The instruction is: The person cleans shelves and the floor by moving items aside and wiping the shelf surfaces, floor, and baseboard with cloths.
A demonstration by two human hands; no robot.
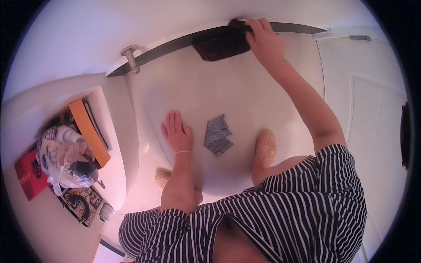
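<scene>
My right hand [266,41] reaches to the far wall, its fingers closed on a dark brown, cloth-like bundle [239,25] against the black baseboard [175,42]. Just below the baseboard lies a flat, dark reddish-brown piece [221,47]; whether it joins the bundle in my fingers I cannot tell. My left hand [177,133] rests palm down on the pale floor [197,87], fingers stretched out, with nothing in it. To its right, apart from it, is a crumpled grey knitted cloth [218,135].
A metal doorstop [130,59] sticks out from the wall at upper left. On the left shelf are a filled clear plastic bag [68,158], an orange box [90,133] and a red booklet [31,173]. A white door [368,105] stands at right. My woven slippers [265,147] flank the cloth.
</scene>
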